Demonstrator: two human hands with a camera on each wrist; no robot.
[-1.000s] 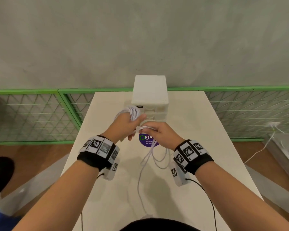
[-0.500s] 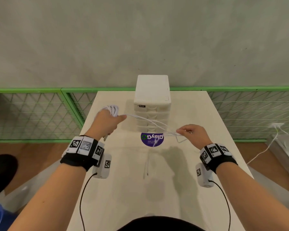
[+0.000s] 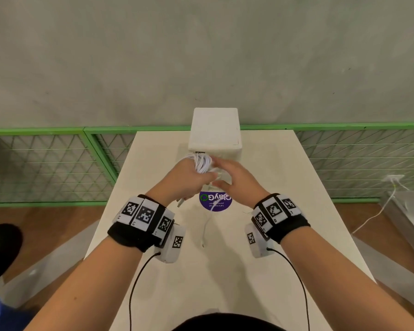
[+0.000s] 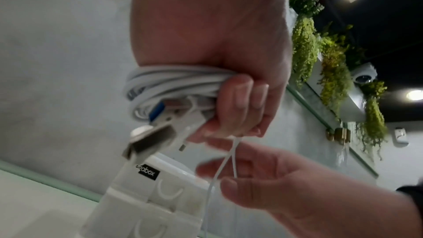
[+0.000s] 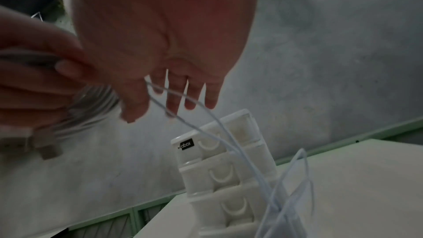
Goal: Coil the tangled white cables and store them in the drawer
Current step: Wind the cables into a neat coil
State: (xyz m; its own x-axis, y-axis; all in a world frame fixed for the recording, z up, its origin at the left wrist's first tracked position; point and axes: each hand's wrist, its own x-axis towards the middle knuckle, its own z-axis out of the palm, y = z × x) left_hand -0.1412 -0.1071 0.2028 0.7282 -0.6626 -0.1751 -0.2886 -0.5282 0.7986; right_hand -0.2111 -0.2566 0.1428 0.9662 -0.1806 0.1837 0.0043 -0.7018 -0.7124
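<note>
My left hand (image 3: 187,180) grips a coil of white cables (image 3: 202,163) wound round its fingers, just in front of the white drawer unit (image 3: 214,130). In the left wrist view the coil (image 4: 174,82) lies across the curled fingers (image 4: 238,104) with USB plugs (image 4: 160,128) sticking out below. My right hand (image 3: 227,177) is against the coil and holds a thin cable strand (image 5: 228,133) between thumb and forefinger. A short loose tail (image 3: 205,229) hangs down to the table (image 3: 225,283). All drawers (image 5: 224,169) look shut.
A round purple sticker (image 3: 215,201) lies on the table in front of the drawer unit. Green mesh fencing (image 3: 46,163) runs behind and beside the table. On the floor at right, a white cable (image 3: 378,216) leads to a grey box (image 3: 411,216).
My right hand, stretched out to the right with the strand half a second ago, has come back to the left hand. The left hand moved right, towards the drawer unit. The tail is shorter.
</note>
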